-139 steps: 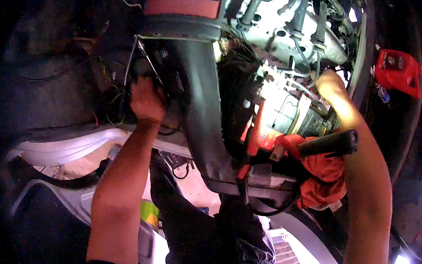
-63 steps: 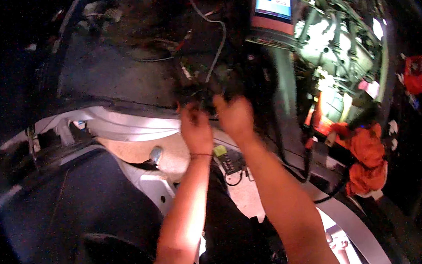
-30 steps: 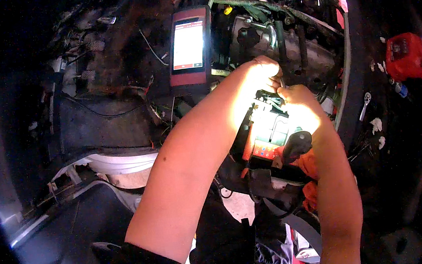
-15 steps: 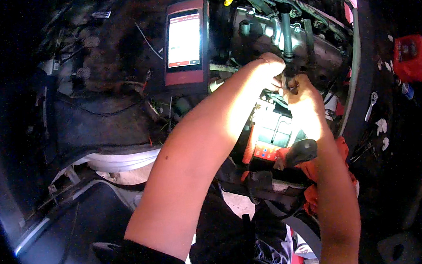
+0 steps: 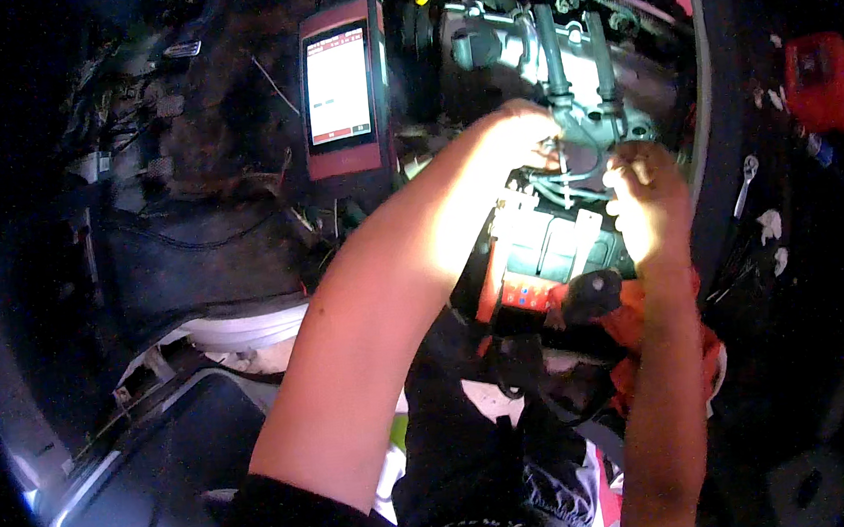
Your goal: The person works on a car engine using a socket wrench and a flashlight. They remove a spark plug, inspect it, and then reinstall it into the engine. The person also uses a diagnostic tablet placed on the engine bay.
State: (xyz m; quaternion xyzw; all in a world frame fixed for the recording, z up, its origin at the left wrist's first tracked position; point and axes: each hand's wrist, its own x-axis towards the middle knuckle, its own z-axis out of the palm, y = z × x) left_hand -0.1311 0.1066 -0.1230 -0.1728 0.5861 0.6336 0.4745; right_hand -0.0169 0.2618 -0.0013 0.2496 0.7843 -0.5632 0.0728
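Observation:
Above the engine (image 5: 573, 34), my left hand (image 5: 527, 134) has its fingers pinched together beside a thin pale strip (image 5: 565, 176). What it grips is too small and overlit to make out. A little to the right, my right hand (image 5: 644, 189) is curled closed, its fingertips pointing toward the left hand; its grip is hidden. Thin cables (image 5: 561, 191) run through the space between the hands. Two dark tubes (image 5: 552, 56) stretch over the engine just beyond them. Nearer to me is a battery (image 5: 556, 242) with a red-orange front, below both hands.
A red-framed handheld device (image 5: 339, 90) with a lit screen stands left of the engine. A dark round-ended object (image 5: 595, 293) and orange cloth (image 5: 639, 330) lie by my right forearm. Far right are a ratchet (image 5: 744, 185) and a red case (image 5: 828, 87).
My right hand has moved right, away from my left hand, uncovering cables and more of the battery. The left hand stays over the engine. The whole view has shifted slightly.

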